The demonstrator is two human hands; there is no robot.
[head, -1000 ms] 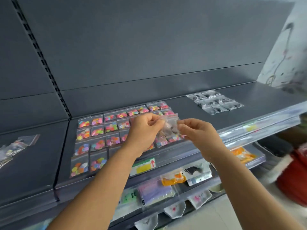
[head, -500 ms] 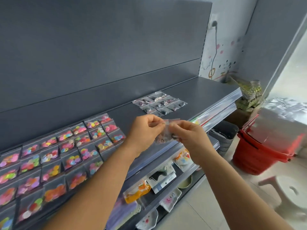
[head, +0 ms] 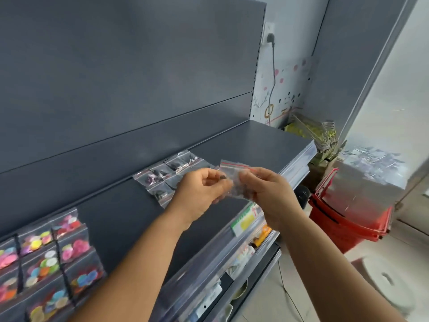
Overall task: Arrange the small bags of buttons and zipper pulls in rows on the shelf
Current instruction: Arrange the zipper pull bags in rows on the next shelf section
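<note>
clear bag (head: 234,180) pinched between left hand (head: 199,191) and right hand (head: 271,194), above shelf (head: 255,145).

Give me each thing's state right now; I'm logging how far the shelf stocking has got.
Left hand: fingers pinch the clear bags.
Right hand: grips the clear bags.
Clear bags: held above the shelf, not yet laid down.
Zipper pull bags: lying flat in rows on the shelf.
Button bags: lying flat in rows at the left.
Shelf: bare at its right end.
Red baskets: stacked on the floor.
</note>
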